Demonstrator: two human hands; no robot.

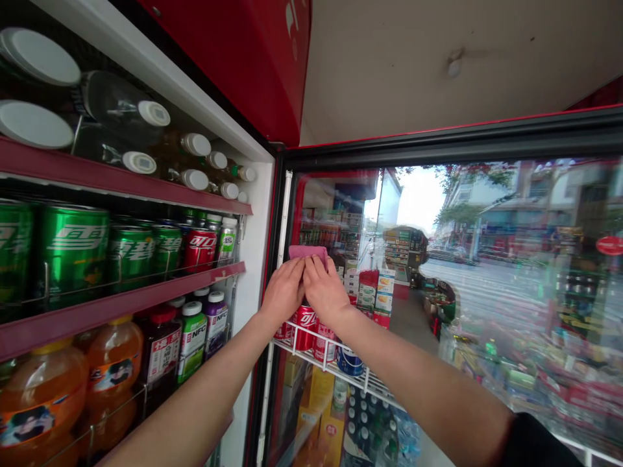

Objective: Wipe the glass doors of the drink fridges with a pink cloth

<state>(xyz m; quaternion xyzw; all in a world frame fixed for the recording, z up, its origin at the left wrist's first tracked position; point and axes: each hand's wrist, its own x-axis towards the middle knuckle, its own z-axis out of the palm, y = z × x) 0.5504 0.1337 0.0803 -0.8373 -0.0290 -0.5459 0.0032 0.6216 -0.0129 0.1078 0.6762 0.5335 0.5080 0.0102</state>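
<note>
L hand [285,290] & R hand [325,290] side by side; both grips closed, fingers bent over pink cloth [308,252], thumbs hidden; cloth up nr fridge door [438,143] glass, contact w/ it can't tell; red can [306,322] below, on wire rack [314,360].

The cloth [308,251] is pink, the fridge header [243,61] red.

We've a sm. pink cloth [308,252], looks folded, top edge approx. horiz., lower part hidden; we hold it directly above the wire door rack [370,384].
</note>
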